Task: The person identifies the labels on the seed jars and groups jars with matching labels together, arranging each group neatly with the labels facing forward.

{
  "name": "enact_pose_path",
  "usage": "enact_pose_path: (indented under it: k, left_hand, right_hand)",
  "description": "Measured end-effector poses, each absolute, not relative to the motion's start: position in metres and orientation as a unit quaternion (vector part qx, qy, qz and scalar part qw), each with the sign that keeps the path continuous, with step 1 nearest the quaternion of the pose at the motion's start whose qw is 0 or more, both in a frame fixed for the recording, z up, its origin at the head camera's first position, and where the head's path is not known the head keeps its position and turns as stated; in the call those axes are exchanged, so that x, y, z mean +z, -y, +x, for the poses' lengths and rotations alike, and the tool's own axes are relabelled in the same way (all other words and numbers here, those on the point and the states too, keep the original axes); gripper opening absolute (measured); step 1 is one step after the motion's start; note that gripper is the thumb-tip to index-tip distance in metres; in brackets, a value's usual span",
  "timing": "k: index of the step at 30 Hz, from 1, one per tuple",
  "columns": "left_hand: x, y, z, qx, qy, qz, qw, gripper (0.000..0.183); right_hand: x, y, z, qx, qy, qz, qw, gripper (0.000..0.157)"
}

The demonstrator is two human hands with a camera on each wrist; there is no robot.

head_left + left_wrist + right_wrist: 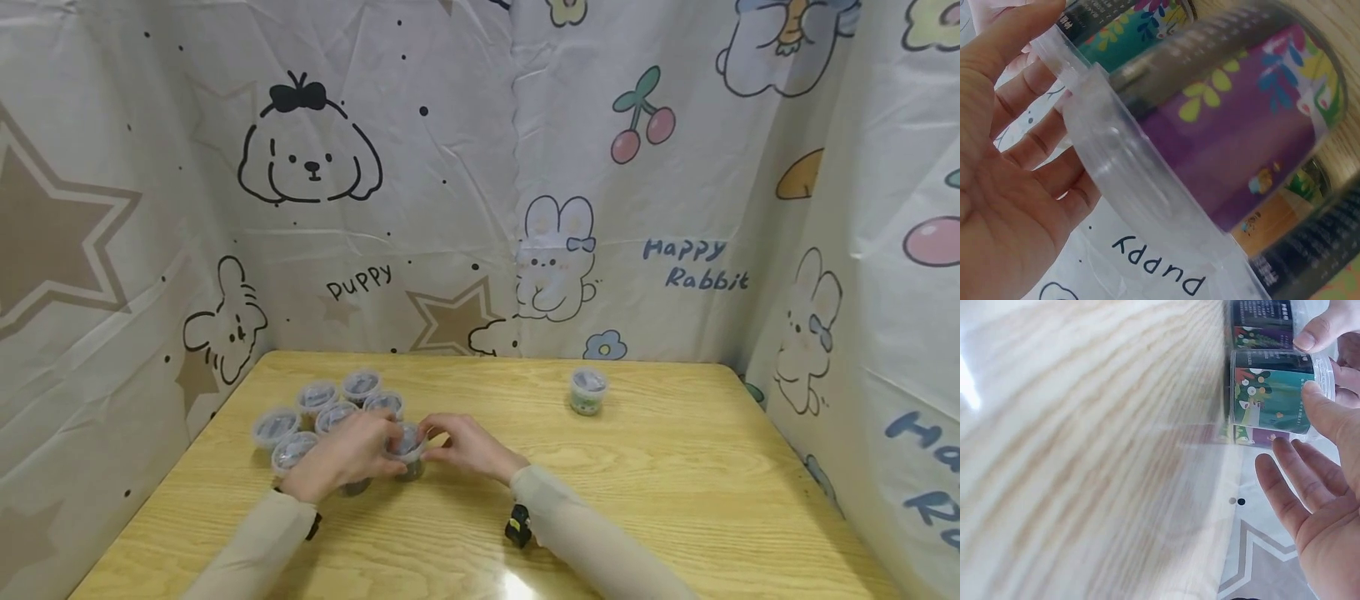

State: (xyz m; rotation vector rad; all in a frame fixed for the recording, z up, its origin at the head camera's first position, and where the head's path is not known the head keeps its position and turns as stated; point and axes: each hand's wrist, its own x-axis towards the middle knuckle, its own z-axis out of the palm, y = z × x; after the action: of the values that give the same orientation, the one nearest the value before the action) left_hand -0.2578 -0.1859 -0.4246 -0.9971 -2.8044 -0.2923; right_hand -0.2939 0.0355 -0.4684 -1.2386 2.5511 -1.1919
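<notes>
Both hands are at a lidded clear plastic cup (409, 468) with a teal printed label, upright on the table's left half. My left hand (352, 450) is on its left side, thumb and fingers around the lid. On the other side is my right hand (468, 447); its thumb (1329, 412) touches the lid, and its other fingers (1285, 487) extend fairly straight. A purple-labelled cup (1235, 125) looms close to the left palm in the left wrist view. Several similar lidded cups (277, 425) cluster beside and behind the left hand, partly hidden by it.
One more lidded cup (587, 393), with a green label, stands apart at the back right of the wooden table (660, 500). A printed cloth curtain (450, 192) encloses the back and sides. A black wrist device (518, 527) shows under the right sleeve.
</notes>
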Motion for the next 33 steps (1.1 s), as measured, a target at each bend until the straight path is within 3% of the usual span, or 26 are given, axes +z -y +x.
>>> enact_pose_path:
  k: [16,33]
  left_hand:
    - [-0.429,0.152,-0.258,-0.227,0.919,-0.287,0.147,0.032]
    - [-0.425,0.111,-0.269,-0.304,0.929,-0.177,0.115,0.028]
  right_hand:
    - [-0.462,-0.074,-0.296,-0.460,-0.813,-0.353,0.053,0.020]
    - [-0.462,-0.099,-0.301,-0.474,-0.826,-0.305,0.018,0.019]
